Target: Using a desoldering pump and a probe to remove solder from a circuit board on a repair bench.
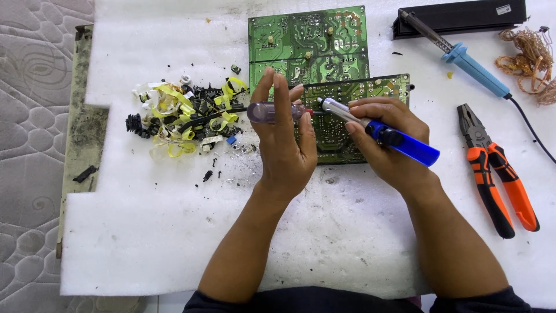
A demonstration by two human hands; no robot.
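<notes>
My left hand (pixel 284 139) grips a screwdriver with a clear purple handle (pixel 263 112), held sideways over the left end of a small green circuit board (pixel 353 93). In my right hand (pixel 385 136) is a blue-handled soldering iron (pixel 399 142), its metal barrel pointing left toward the screwdriver's shaft above the board. A larger green circuit board (pixel 307 43) lies just behind the small one. Both boards rest on a white foam sheet (pixel 162 232).
A heap of yellow, black and white removed parts (pixel 182 119) lies left of my hands. At right are orange-handled pliers (pixel 492 168), a second light-blue soldering iron (pixel 469 64), a black box (pixel 463 17) and tangled copper wire (pixel 530 61). A quilted mattress (pixel 29 145) shows at left.
</notes>
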